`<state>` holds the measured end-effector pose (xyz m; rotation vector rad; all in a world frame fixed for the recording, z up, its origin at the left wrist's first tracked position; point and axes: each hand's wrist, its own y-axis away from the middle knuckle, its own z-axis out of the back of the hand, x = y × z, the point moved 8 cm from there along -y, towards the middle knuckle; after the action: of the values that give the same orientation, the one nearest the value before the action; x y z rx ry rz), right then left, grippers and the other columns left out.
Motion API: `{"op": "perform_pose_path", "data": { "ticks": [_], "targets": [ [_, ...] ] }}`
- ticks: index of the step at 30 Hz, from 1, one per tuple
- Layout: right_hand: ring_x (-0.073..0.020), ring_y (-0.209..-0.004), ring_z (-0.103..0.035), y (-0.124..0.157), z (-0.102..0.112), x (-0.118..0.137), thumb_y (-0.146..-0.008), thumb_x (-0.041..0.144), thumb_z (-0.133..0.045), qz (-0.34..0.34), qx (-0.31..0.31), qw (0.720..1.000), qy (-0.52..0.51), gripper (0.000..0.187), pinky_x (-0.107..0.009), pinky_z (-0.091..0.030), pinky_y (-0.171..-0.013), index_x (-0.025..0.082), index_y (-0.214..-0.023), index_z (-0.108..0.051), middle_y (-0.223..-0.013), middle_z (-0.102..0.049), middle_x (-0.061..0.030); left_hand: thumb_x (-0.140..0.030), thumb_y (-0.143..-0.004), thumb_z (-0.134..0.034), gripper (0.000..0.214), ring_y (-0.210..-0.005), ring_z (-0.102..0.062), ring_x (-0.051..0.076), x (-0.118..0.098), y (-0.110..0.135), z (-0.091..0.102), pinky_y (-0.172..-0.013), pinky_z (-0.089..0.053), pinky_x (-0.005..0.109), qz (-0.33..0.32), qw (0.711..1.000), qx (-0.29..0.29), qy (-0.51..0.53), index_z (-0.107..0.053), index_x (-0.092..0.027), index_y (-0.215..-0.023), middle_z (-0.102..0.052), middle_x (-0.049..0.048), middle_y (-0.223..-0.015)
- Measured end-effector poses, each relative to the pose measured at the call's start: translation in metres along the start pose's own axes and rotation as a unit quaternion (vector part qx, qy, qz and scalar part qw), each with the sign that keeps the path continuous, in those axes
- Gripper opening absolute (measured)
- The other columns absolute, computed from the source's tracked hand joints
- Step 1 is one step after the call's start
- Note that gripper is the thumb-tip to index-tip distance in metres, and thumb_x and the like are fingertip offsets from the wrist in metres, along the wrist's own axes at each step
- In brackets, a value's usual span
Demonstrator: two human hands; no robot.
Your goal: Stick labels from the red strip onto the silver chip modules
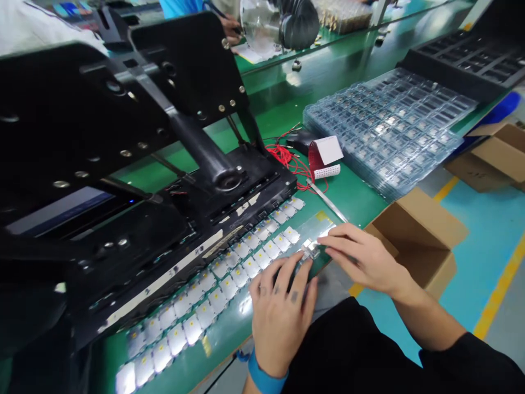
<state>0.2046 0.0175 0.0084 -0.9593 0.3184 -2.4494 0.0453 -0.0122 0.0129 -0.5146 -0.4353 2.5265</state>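
My left hand (283, 312), with a blue band (264, 377) at the wrist, rests at the bench's near edge with its fingers apart. Its fingertips reach a small group of silver metal pieces (310, 247). From the right, my right hand (363, 256) pinches at the same pieces with its thumb and forefinger; what exactly lies between the fingertips is too small to make out. To the left, two long rows of flat silver plates with yellow dots (240, 276) lie on the green bench (270, 123). A metal ruler-like strip (327, 201) lies just beyond my hands.
A large black test fixture (192, 137) with a lever stands along the left. Stacked clear plastic trays (385, 131), red wires (287, 158) and a curled white-and-red card (326, 156) lie farther back. Open cardboard boxes (426, 230) stand at the right. A co-worker's hand (230, 28) shows across the bench.
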Motion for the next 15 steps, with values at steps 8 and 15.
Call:
{"op": "perform_pose_path", "data": {
  "ticks": [8,15],
  "targets": [
    [-0.0199,-0.097,-0.06,-0.072,0.145,-0.141,-0.1,0.016,-0.046,-0.109,-0.118,0.943,0.291,0.033,-0.037,-0.05,-0.09,0.023,-0.122,-0.069,-0.105,-0.065,-0.0089,-0.042,-0.105,-0.041,0.04,-0.115,-0.055,0.028,-0.011,0.006,-0.018,-0.09,-0.037,0.043,-0.09,0.995,0.048,-0.021,-0.065,-0.022,-0.13,-0.065,0.0021,-0.139],
    [-0.0121,-0.086,-0.052,-0.104,0.158,-0.231,-0.099,0.022,-0.052,-0.109,-0.059,0.944,0.305,0.027,-0.032,-0.045,-0.091,0.013,-0.115,-0.072,-0.1,-0.062,-0.0071,-0.044,-0.104,-0.045,0.041,-0.118,-0.055,0.027,-0.01,0.006,-0.026,-0.092,-0.039,0.043,-0.092,0.993,0.068,-0.035,-0.062,-0.023,-0.134,-0.059,-0.0019,-0.146]
  ]
}}
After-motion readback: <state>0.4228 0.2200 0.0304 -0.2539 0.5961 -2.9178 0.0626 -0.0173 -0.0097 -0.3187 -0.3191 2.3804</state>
